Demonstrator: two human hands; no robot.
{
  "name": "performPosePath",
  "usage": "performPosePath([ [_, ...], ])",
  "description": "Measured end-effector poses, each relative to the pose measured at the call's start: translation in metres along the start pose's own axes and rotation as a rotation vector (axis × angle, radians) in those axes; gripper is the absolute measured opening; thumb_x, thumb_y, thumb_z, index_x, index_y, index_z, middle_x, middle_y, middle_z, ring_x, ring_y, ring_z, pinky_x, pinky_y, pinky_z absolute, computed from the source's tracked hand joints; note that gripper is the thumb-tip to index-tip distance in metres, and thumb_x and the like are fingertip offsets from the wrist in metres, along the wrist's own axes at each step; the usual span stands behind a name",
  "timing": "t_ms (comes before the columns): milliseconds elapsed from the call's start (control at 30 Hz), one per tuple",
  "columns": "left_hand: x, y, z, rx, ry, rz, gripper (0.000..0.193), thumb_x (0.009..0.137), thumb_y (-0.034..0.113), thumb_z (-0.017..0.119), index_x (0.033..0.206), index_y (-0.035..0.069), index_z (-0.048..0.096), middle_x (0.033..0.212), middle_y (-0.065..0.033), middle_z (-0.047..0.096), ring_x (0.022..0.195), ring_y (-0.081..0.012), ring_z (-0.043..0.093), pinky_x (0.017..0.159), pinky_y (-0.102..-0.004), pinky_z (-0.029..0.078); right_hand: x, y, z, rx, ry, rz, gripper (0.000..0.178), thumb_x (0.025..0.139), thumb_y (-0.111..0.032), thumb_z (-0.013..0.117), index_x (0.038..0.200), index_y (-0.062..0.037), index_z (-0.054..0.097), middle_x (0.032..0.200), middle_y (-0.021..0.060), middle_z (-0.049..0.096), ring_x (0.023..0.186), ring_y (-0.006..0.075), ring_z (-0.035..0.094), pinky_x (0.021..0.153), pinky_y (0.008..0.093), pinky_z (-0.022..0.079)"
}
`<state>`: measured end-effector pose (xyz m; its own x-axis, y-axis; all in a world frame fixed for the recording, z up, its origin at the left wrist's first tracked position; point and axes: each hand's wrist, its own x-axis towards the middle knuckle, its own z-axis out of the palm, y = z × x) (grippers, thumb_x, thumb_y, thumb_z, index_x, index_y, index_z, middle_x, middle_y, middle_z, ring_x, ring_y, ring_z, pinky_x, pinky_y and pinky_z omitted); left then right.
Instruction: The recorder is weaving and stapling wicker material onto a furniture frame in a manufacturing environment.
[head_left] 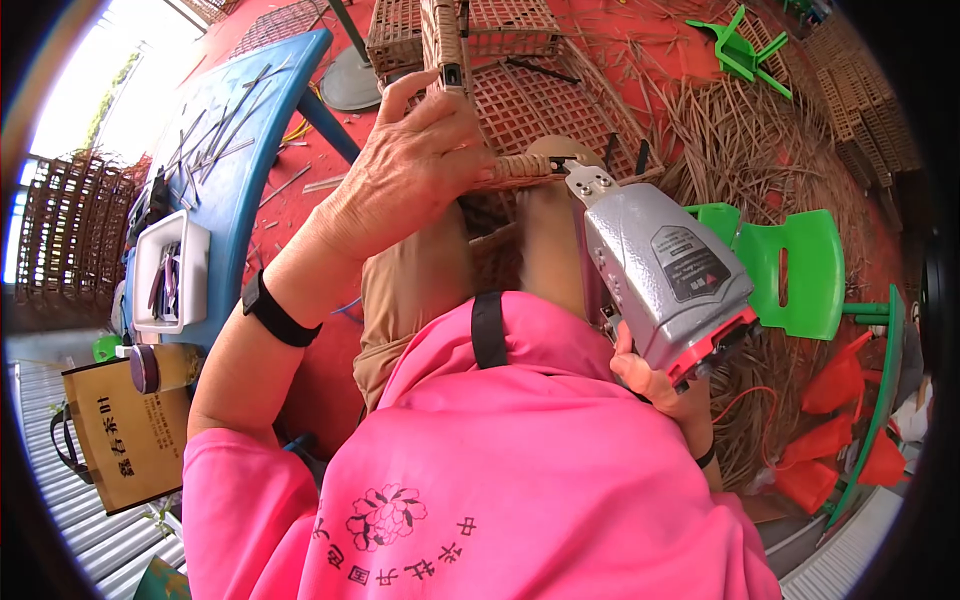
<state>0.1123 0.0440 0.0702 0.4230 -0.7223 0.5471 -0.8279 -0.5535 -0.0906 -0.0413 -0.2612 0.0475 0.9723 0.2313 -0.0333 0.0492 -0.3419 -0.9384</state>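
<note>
- Left hand (430, 145): fingers curled around the corner of a cane-wrapped frame (520, 171), index finger extended beside a dark fitting.
- Right hand (655, 388): closed on the near end of a silver power tool (665, 265), partly hidden behind it.
- Tool's narrow nose pointed far and left, at the right end of the frame's crossbar; contact could not be told.
- Frame lay above the person's knees, far of the pink shirt (500, 440).
- Left: blue table (225, 215) bearing loose dark strips and a white tray (196, 270).
- Right: green chair (815, 265); farther off, heaped dry strips (730, 140) on red floor (620, 40).
</note>
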Motion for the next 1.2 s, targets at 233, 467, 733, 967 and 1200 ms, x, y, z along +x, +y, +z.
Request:
performPosePath([
  [233,-0.011,-0.003,-0.004,-0.145,-0.070,-0.147,0.027,0.076,0.027,0.075,0.100,0.013,0.070,0.115,-0.0062,0.061,0.118,-0.0267,0.051,0.109,-0.0503,0.029,0.003,0.021,-0.001,0.044,-0.012,-0.064,0.016,0.072,0.005,0.067,0.084,-0.0015,0.059,0.078,0.0033,0.057,0.069,0.0135,0.054,0.062,0.0292,0.044],
  [467,-0.015,0.001,0.011,-0.223,0.053,-0.261,0.031,0.071,0.028,0.080,0.096,0.013,0.069,0.120,-0.0059,0.059,0.121,-0.0289,0.049,0.106,-0.0486,0.031,0.022,0.001,-0.002,-0.106,-0.087,-0.242,0.022,0.074,0.000,0.072,0.094,-0.0007,0.062,0.082,0.0043,0.063,0.074,0.0151,0.060,0.067,0.0297,0.049],
  [733,-0.020,0.013,0.020,-0.241,0.125,-0.446,0.027,0.068,0.019,0.079,0.091,0.012,0.068,0.124,-0.0083,0.056,0.122,-0.0324,0.047,0.105,-0.0469,0.032,0.035,-0.014,0.009,0.406,-0.079,0.072,0.030,0.072,-0.008,0.076,0.098,-0.0011,0.063,0.085,0.0041,0.064,0.078,0.0160,0.062,0.071,0.0309,0.050],
  [967,-0.013,0.037,0.034,-0.484,0.345,-0.764,0.030,0.066,0.010,0.078,0.094,0.009,0.068,0.123,-0.0136,0.053,0.122,-0.0318,0.047,0.102,-0.0441,0.038,0.039,-0.001,0.000,-0.025,-0.167,-0.076,0.033,0.067,-0.011,0.079,0.097,-0.0043,0.066,0.088,0.0037,0.068,0.081,0.0181,0.066,0.076,0.0337,0.051],
  [1200,-0.015,0.047,0.037,-0.436,0.419,-0.823,0.023,0.068,0.004,0.074,0.089,0.005,0.067,0.117,-0.0170,0.052,0.112,-0.0328,0.053,0.093,-0.0403,0.046,0.048,-0.005,-0.005,-0.353,-0.287,-0.311,0.024,0.072,-0.003,0.072,0.095,-0.0033,0.066,0.076,0.0025,0.061,0.074,0.0192,0.059,0.074,0.0343,0.047],
])
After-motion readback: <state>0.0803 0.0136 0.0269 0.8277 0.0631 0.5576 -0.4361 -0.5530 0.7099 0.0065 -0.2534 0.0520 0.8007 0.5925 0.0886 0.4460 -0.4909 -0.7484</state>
